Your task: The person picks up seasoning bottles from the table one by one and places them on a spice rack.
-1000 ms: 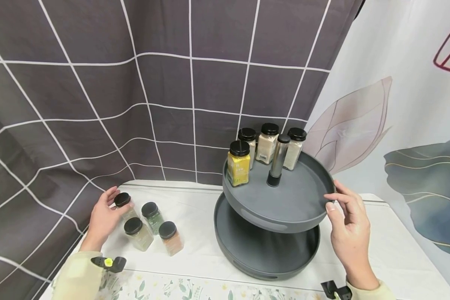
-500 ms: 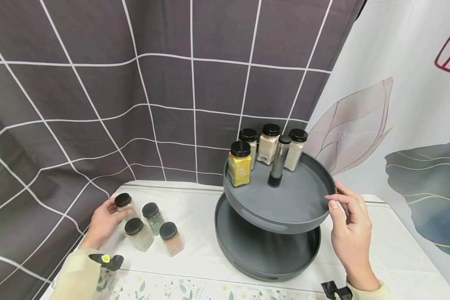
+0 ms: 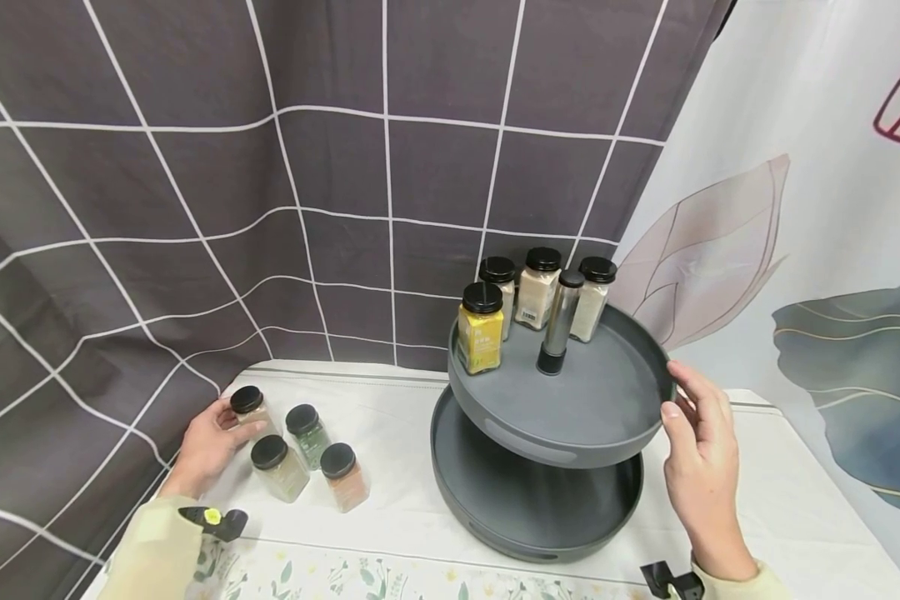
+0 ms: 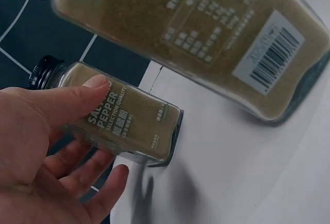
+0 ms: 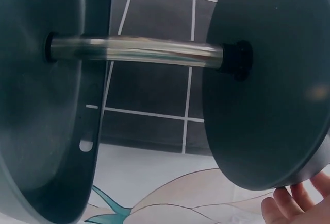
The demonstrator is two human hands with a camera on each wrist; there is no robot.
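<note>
My left hand [image 3: 208, 448] holds a black-lidded spice jar [image 4: 124, 110], its label reading salt and pepper, thumb over the front and fingers behind. In the head view that jar [image 3: 258, 417] stands at the back left of a small group. My right hand [image 3: 705, 462] grips the right rim of the upper tray [image 3: 562, 417] of a dark grey two-tier turntable. Thumb and index finger lie at its edge; in the right wrist view fingertips [image 5: 282, 198] meet the tray's lower edge. The lower tray [image 3: 532, 508] sits on the table.
Next to the held jar stand a pale spice jar [image 3: 281, 471], a green one [image 3: 310, 437] and an orange-pink one [image 3: 347, 483]. On the upper tray are a yellow jar [image 3: 482, 333], several pale jars [image 3: 537, 287] and a metal post [image 3: 561, 321]. A gridded dark curtain [image 3: 330, 167] hangs behind.
My left fingers have settled round the jar, which has tilted slightly. My right fingers have slid from inside the tray rim to its outer edge. The jars on the tray have stayed in place.
</note>
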